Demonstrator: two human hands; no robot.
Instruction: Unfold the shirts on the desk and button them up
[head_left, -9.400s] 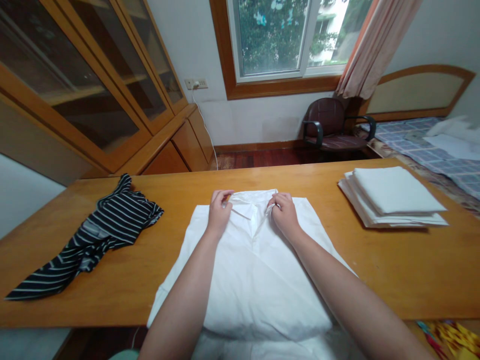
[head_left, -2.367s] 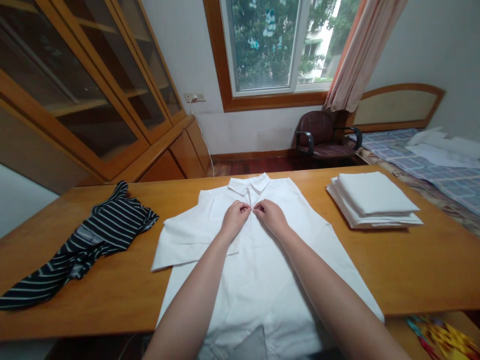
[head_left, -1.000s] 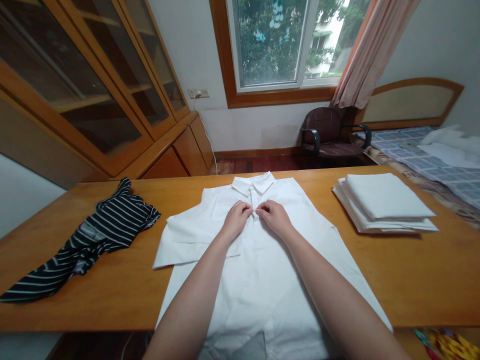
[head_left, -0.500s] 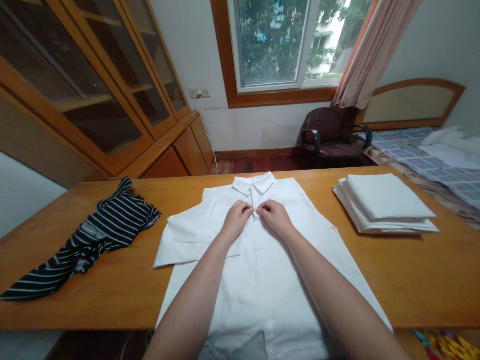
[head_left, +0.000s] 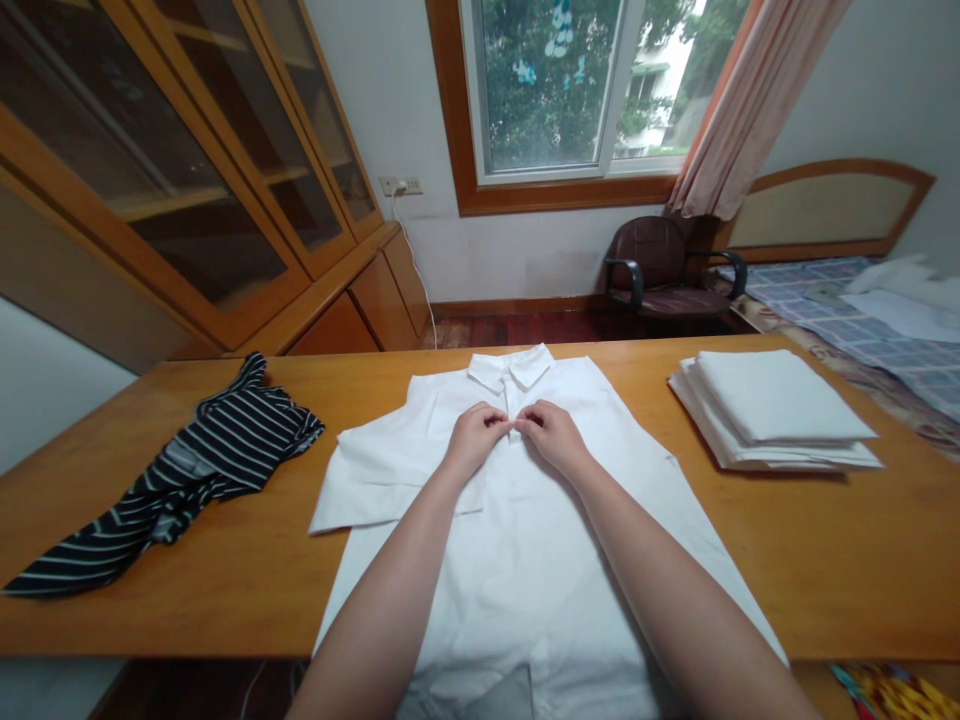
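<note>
A white shirt (head_left: 502, 560) lies face up on the wooden table, its collar (head_left: 531, 367) toward the far edge and one sleeve (head_left: 397, 465) spread to the left. Just below the collar, my left hand (head_left: 477, 436) pinches the front placket between thumb and fingers. My right hand (head_left: 552, 434) pinches the same placket from the other side, its fingertips almost touching those of my left hand. Any button between the fingertips is too small to make out. The shirt's lower end hangs over the near table edge.
On the wooden table (head_left: 825, 560), a striped black cloth (head_left: 225, 440) lies at the left and a stack of folded white cloth (head_left: 780, 400) at the right. Behind stand a glass-door cabinet (head_left: 300, 270), an armchair (head_left: 660, 265) and a bed (head_left: 825, 285).
Both hands stay at the placket, with only a very slight shift of the fingertips. The whole view has moved a little.
</note>
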